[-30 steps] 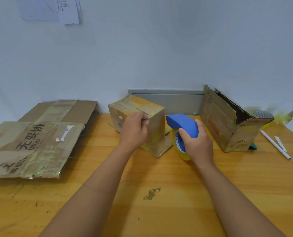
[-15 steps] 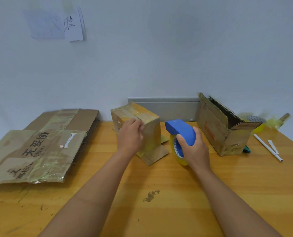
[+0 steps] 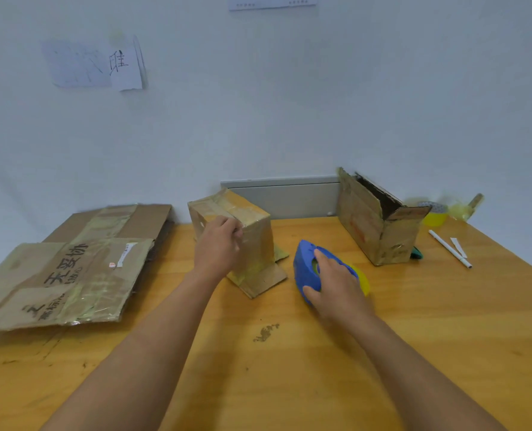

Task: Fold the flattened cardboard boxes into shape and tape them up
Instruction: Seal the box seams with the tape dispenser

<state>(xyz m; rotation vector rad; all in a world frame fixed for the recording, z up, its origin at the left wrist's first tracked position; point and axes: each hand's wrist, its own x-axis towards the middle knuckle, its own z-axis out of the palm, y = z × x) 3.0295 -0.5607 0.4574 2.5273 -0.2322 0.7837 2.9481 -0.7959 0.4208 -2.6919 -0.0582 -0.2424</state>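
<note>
A small folded cardboard box stands tilted on the wooden table, its taped seam on top and a loose flap spread at its base. My left hand rests against its near side, fingers curled at the top edge. My right hand lies over a blue tape dispenser with a yellow tape roll, which lies on its side on the table right of the box. A stack of flattened cardboard boxes lies at the left.
A larger open-topped cardboard box stands at the back right. Beyond it are rolls of tape, and a white pen lies by the right edge. A grey panel runs along the wall.
My right hand has tipped the tape dispenser from upright down onto its side on the table, a little to the right. My left hand stays on the small box. The camera has tilted up.
</note>
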